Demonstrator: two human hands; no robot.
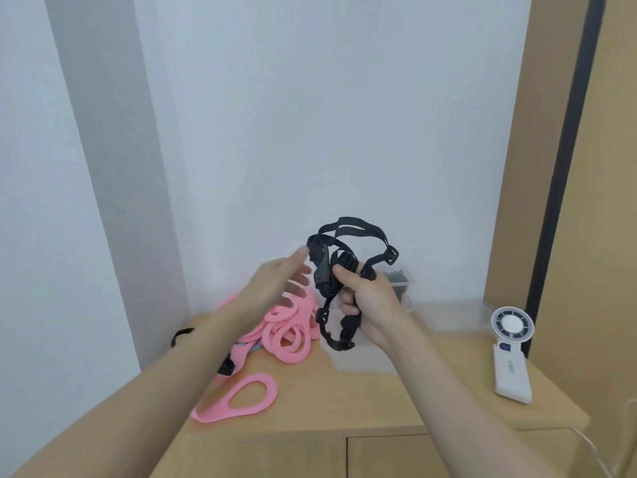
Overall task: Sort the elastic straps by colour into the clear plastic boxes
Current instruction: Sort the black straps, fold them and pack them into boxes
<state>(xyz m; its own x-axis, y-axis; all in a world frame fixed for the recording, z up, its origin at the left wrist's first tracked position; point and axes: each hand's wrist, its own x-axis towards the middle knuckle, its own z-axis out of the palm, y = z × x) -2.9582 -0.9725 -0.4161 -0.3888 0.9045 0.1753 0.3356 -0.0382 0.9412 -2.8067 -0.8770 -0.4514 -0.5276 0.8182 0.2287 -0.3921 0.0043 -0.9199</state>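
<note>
Black straps [358,232] gripped by right hand [372,301], left hand [275,281] flat (blurred), dark-filled clear box [408,298] behind

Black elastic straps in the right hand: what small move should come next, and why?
Probably carry the black elastic straps to the clear plastic box just behind them, which seems to hold black pieces already, and let go. The right hand grips them in a raised bundle; the left hand is open beside them.

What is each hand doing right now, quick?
Left hand: open, fingers straight, beside the black straps; contact unclear.
Right hand: gripping the bundle of black straps.
</note>
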